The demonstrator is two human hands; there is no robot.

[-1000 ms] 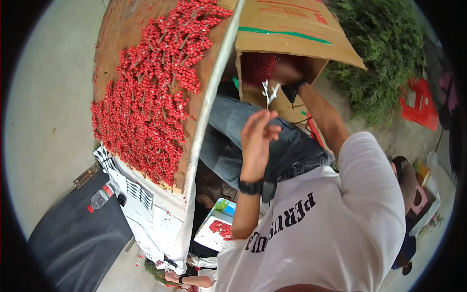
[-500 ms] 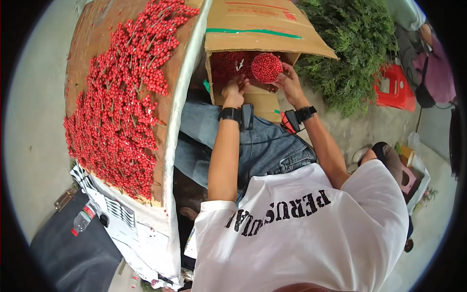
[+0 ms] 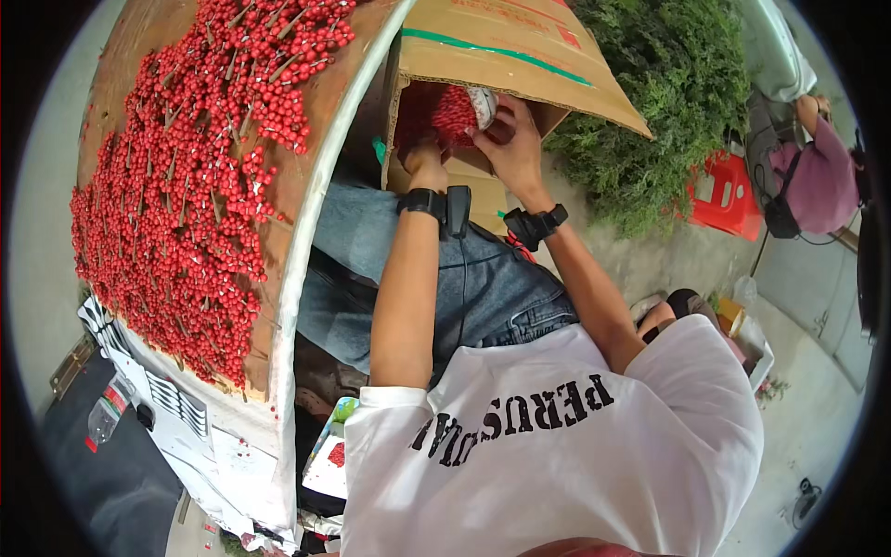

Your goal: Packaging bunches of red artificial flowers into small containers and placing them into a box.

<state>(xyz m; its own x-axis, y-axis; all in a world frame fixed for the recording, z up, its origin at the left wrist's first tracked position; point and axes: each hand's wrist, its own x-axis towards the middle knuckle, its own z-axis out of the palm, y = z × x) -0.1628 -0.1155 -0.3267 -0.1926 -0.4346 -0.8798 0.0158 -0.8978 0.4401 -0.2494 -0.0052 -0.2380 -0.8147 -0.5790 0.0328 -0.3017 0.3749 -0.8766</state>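
Observation:
Inside the open cardboard box [image 3: 506, 63] is a rounded bunch of red berries [image 3: 454, 119], tilted so that a whitish end shows at its right. My right hand [image 3: 513, 148] is closed at that end, thumb and fingers curled against the bunch. Just below and left of the bunch, my left hand [image 3: 427, 162] reaches into the box; its fingers are hidden in the shadow and behind the berries, so whether they grip anything does not show. Both wrists wear black straps with small devices. More red berries lie dimly in the box behind my left hand.
On my left, a brown board [image 3: 306, 102] carries many red berry sprigs [image 3: 186, 204]. Green foliage [image 3: 650, 102] stands right of the box, beside a red plastic stool [image 3: 724, 197]. Another person in purple [image 3: 821, 190] is at the far right. A plastic bottle [image 3: 109, 408] lies lower left.
The berry bunch has turned from showing its round red face to showing its whitish end, and moved left, deeper in the box. My left hand has gone further in. The view has shifted slightly.

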